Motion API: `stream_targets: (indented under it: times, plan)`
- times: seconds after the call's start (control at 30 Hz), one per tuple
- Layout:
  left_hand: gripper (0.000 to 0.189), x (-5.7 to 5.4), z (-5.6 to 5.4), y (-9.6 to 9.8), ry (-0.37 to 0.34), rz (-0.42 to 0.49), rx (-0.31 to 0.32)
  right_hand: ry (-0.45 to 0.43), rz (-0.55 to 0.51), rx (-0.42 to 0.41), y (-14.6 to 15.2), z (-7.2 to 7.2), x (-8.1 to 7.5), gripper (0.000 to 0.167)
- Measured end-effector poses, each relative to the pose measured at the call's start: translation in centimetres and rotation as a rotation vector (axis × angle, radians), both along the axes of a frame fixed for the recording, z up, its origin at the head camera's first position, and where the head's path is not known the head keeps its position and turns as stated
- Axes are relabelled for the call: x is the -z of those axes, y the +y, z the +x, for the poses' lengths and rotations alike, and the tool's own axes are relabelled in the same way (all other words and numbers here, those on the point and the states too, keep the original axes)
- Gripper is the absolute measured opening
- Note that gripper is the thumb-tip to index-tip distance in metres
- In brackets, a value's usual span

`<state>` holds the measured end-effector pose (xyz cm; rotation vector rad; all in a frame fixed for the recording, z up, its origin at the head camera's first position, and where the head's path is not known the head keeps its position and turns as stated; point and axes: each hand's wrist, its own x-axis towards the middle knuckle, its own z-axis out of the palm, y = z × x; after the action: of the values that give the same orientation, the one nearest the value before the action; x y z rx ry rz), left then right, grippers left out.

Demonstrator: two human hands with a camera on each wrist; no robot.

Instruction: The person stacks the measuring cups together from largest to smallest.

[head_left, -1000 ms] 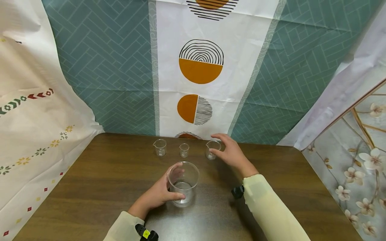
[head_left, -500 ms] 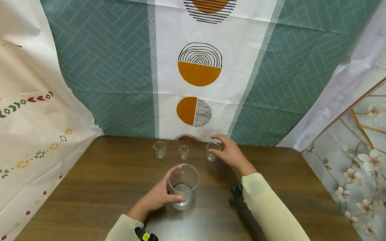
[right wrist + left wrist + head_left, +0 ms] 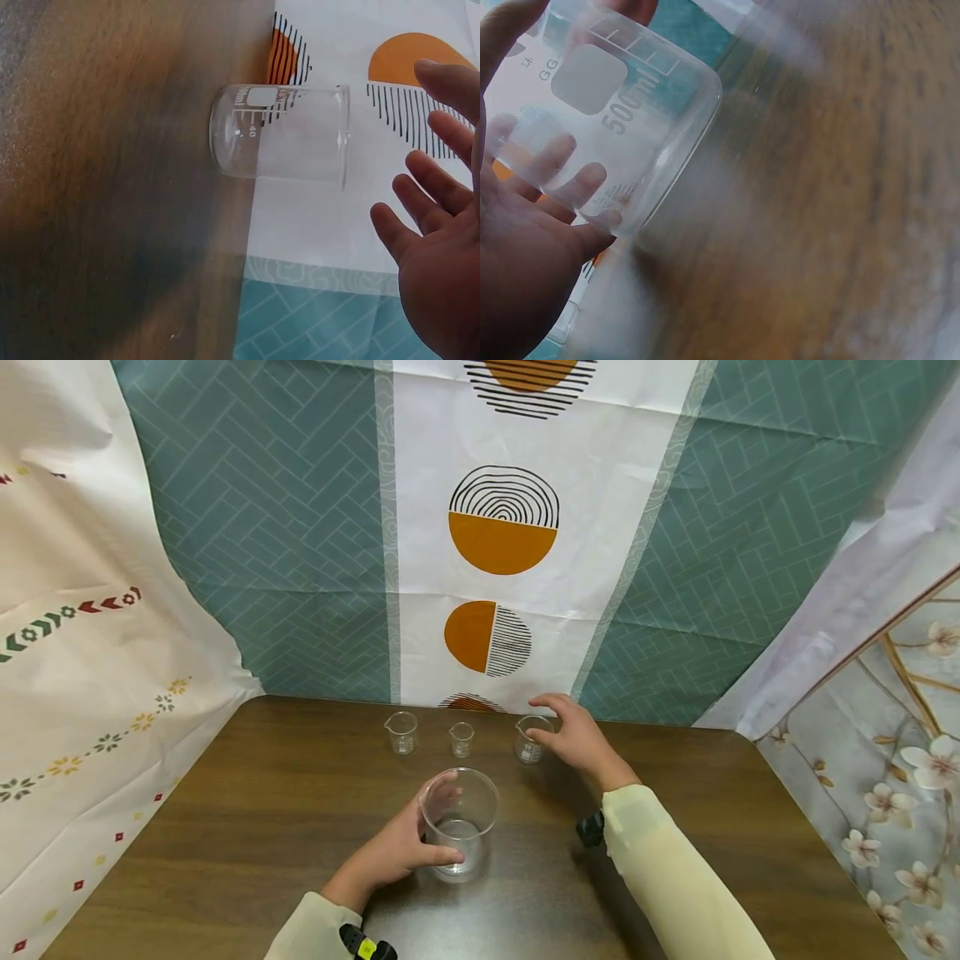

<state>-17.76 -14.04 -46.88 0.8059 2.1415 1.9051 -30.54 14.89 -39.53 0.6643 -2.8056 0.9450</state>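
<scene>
A large clear glass beaker (image 3: 459,827), marked 500ml in the left wrist view, is in my left hand (image 3: 401,843). The thumb lies along its near side and the fingers reach round the far side, showing through the glass. Whether its base touches the table I cannot tell. My right hand (image 3: 577,739) is held with fingers spread and bent near a smaller beaker (image 3: 529,745) at the back right. In the right wrist view a gap shows between that hand (image 3: 442,202) and the upright small beaker (image 3: 281,135), which has a white printed scale.
Two more small beakers stand along the back of the brown wooden table (image 3: 262,827): a medium one (image 3: 402,735) at left and the smallest one (image 3: 461,742) in the middle. A patterned cloth (image 3: 322,568) hangs directly behind the table's back edge.
</scene>
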Motion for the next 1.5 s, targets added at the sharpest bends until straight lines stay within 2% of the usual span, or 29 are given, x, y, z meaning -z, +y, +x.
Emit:
stream_targets:
  times: [0.23, 0.5, 0.73, 1.13, 1.27, 1.5]
  plan:
    - [0.097, 0.3, -0.1, -0.1, 0.012, 0.0, 0.001, -0.001, 0.009, -0.012, 0.0, -0.5, 0.5, 0.048]
    - [0.096, 0.7, -0.2, -0.1, 0.026, 0.019, 0.014, 0.03, 0.069, -0.04, -0.6, -1.1, 0.9, 0.047]
    - [0.096, 1.1, 0.1, -0.2, 0.027, 0.016, 0.033, -0.056, 0.163, -0.055, -1.2, -1.3, 0.9, 0.049]
    - [0.096, 0.4, -0.1, -0.1, 0.033, 0.013, 0.024, -0.054, 0.351, -0.119, -2.0, -2.4, -0.6, 0.045]
    - [0.096, 0.2, -0.1, -0.1, 0.03, 0.016, 0.027, -0.045, 0.385, -0.124, -2.2, -2.5, -0.8, 0.042]
    - [0.096, 0.3, 0.0, -0.1, 0.031, 0.025, 0.033, -0.101, 0.411, -0.106, -2.5, -2.7, -0.8, 0.045]
